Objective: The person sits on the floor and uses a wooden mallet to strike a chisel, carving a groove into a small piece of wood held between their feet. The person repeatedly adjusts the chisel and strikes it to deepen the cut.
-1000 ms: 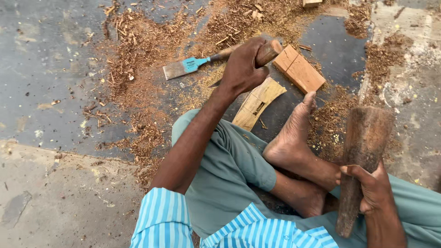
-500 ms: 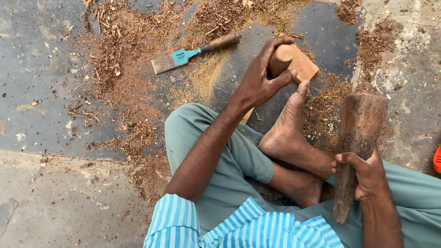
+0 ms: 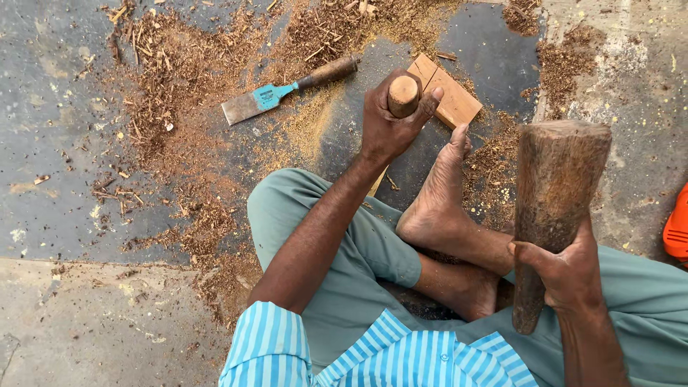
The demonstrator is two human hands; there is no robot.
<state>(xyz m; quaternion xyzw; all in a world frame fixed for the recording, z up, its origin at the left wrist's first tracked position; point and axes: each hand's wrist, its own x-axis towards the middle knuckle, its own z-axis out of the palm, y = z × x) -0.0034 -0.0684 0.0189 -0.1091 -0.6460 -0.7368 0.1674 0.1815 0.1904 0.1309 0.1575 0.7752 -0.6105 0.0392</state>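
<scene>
My left hand point(image 3: 387, 125) is wrapped around the round wooden handle of a chisel point(image 3: 403, 95), held upright over a flat wooden block point(image 3: 446, 97) on the floor. The blade is hidden below my hand. My bare foot point(image 3: 437, 193) rests against the block's near edge. My right hand point(image 3: 566, 276) grips a thick, rough wooden mallet point(image 3: 552, 208), raised at the right with its head uppermost.
A second chisel point(image 3: 276, 93) with a blue ferrule and dark handle lies on the floor at the upper left of my hand. Wood chips and sawdust point(image 3: 186, 79) cover the dark floor. An orange object point(image 3: 676, 229) shows at the right edge.
My left hand left the lying chisel, moved right to the block and now holds another chisel upright on it. The mallet has risen higher in my right hand.
</scene>
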